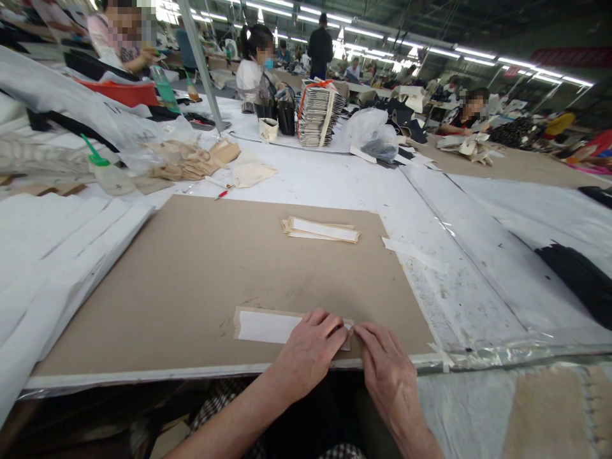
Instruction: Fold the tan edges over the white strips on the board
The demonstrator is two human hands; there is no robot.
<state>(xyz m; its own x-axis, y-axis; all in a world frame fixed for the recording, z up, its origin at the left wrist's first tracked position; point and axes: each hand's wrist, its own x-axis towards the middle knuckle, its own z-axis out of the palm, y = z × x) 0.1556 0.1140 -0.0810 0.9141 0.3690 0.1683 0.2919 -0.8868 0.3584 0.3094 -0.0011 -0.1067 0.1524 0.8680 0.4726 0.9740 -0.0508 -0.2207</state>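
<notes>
A beige fabric strip with a white strip on top [268,326] lies flat near the front edge of a brown board [191,280]. My left hand [313,347] rests over its right half, fingers curled and pressed down onto it, hiding part of the white. At the strip's right end, my right hand [388,363] has thumb and fingertips closed together on the edge. The fingertips of both hands almost meet there. Farther back on the board sits a small pile of similar beige and white strips [322,229], touched by neither hand.
White sheets [62,255] are stacked along the left. Behind the board lie beige fabric pieces [196,159], a red-tipped tool [222,194] and a green-nozzled bottle [108,171]. A tied stack [319,115] and a plastic bag [373,134] stand farther back. Dark material [576,280] lies right.
</notes>
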